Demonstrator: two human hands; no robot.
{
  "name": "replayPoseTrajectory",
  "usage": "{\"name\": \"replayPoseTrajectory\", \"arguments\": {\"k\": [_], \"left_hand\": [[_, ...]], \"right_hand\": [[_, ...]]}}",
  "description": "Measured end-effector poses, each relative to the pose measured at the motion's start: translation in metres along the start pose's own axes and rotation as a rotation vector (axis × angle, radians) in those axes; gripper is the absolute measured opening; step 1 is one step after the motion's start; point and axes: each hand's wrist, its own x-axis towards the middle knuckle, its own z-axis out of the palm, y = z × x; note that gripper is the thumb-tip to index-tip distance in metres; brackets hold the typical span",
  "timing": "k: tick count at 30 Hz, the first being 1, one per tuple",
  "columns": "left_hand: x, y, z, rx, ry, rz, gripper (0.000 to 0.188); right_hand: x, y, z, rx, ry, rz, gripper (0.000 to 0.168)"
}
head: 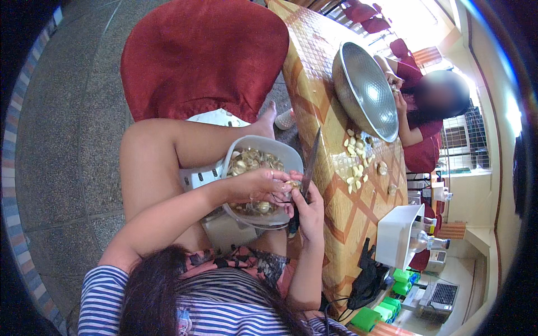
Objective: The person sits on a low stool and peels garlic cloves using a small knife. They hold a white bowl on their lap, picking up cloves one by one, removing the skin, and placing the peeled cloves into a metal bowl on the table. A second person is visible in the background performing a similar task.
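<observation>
My left hand (267,185) pinches a small, partly hidden piece that looks like a garlic clove (293,184). Against the same piece rests the thumb of my right hand (309,206), which also grips a knife (312,161) with a dark handle, its blade pointing away from me. Below both hands a translucent plastic container (290,151) on my lap holds many brownish, unpeeled-looking cloves (239,166). To the right, on the table, lie several pale peeled cloves (357,171) and what looks like a garlic bulb (381,168).
A large metal basin (365,92) stands tilted on the patterned table (344,218). Across from me, a person in a red top works with both hands beside it. Nearer on the right are a white bin (391,237) and a black bag (367,277). A red-covered chair (201,54) stands ahead.
</observation>
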Motion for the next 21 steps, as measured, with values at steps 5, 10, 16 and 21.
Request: {"name": "replayPoseTrajectory", "arguments": {"k": [5,10,16,21], "left_hand": [[0.003,-0.003,-0.020,0.183,0.150,-0.005,0.041],[0.005,-0.006,-0.023,0.246,0.148,0.069,0.036],[-0.005,-0.008,-0.012,0.633,0.198,0.265,0.037],[0.002,-0.026,-0.027,0.918,0.268,0.356,0.037]], "right_hand": [[-0.004,-0.006,-0.017,-0.374,0.049,-0.025,0.037],[-0.015,-0.020,-0.007,-0.428,0.034,-0.025,0.046],[-0.019,-0.010,0.000,-0.583,-0.070,-0.109,0.066],[-0.013,-0.009,0.006,-0.696,-0.038,-0.307,0.065]]}}
